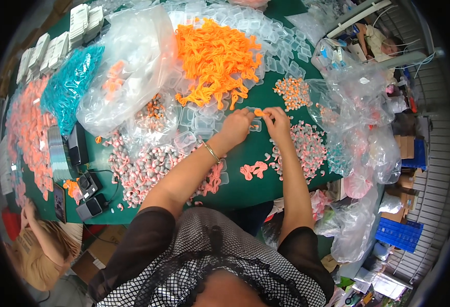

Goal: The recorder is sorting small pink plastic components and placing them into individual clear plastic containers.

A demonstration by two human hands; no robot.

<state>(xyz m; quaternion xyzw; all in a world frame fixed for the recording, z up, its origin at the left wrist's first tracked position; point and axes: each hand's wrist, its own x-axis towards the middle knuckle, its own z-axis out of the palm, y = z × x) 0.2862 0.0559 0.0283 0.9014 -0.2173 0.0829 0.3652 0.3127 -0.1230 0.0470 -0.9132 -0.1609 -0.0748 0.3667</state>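
Observation:
My left hand [237, 126], with a gold-coloured bangle on its wrist, is closed in a pinch over the green table. Close beside it, my right hand [277, 123] pinches from the other side. Between their fingertips is a small orange piece [258, 112], held by both hands; its exact kind is too small to make out. A small clear plastic box [255, 126] lies just below the fingers. Beyond the hands rises a heap of looped orange cords [217, 59]. To the right lie small orange-and-grey plugs [292, 93] and a pile of pink-and-grey plugs [307, 151].
Clear boxes [281, 38] spread along the far side. More pink-and-grey plugs [145, 171] lie left of my forearm, below a big clear bag [128, 66]. Pink cords [253, 170] lie between my arms. Plastic bags [360, 97] crowd the right edge. Another person [46, 245] sits at lower left.

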